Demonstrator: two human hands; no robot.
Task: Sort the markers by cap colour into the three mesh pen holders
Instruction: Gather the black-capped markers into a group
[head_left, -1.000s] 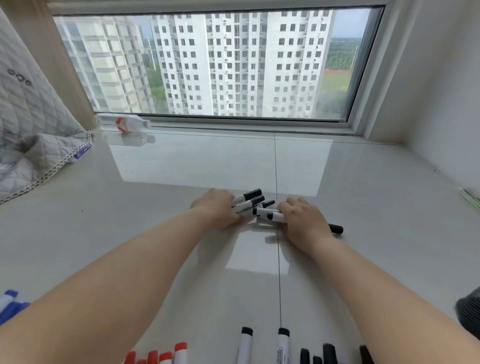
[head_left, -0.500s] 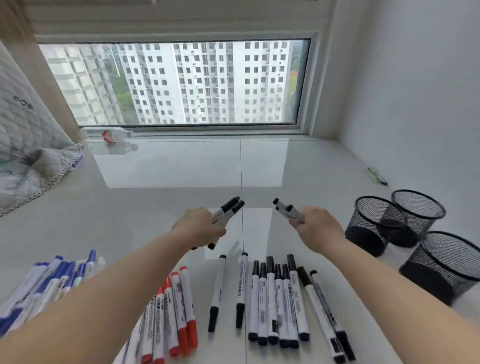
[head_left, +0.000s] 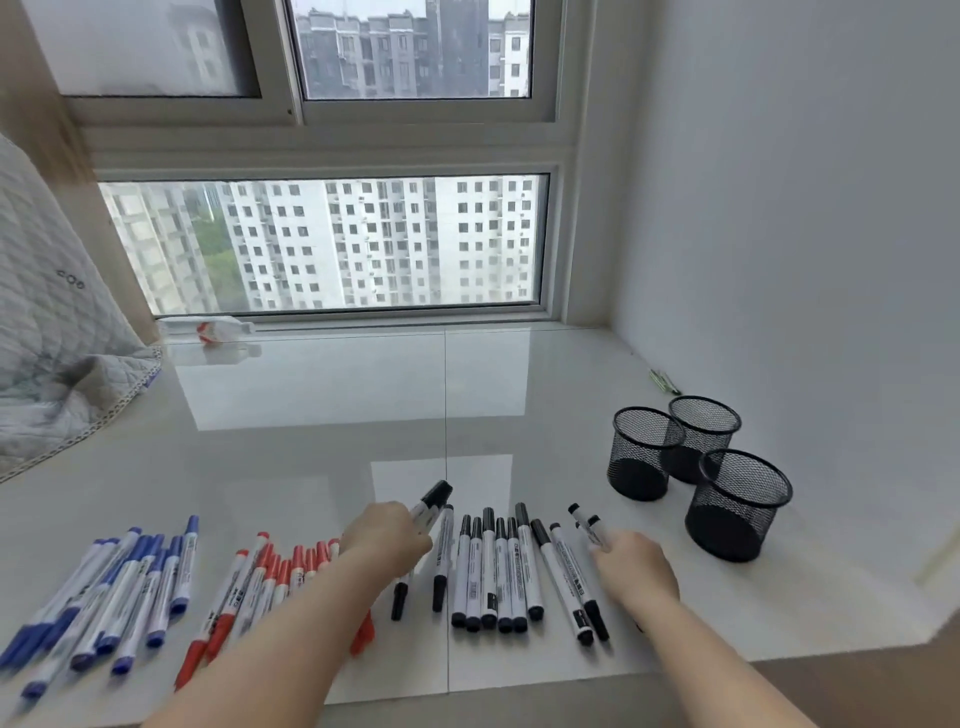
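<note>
L hand (head_left: 390, 535) grips a few black-cap markers (head_left: 432, 500), caps pointing up and away; R hand (head_left: 635, 569) pinches two more black-cap markers (head_left: 586, 522) the same way. A sec ago both hands were out at the far mid-desk gathering these off the surface; half a sec ago they were lifted; now they've come back just over the row of black markers (head_left: 496, 571) lying on the desk (head_left: 311, 467) near the front edge. Means the stray blacks are collected and, I'd say, about to join the black group or go to a holder. Left of the black row: red-cap markers (head_left: 260, 577), partly under the L forearm, then blue-cap markers (head_left: 130, 587) further left, so groups are laid out by colour already. Three mesh pen holders (head_left: 737, 501) stand clustered to the right, near the wall, well apart from both hands; as far as visible, nothing in them — only dark bottoms show thru the mesh. No marker is in a holder yet.
</note>
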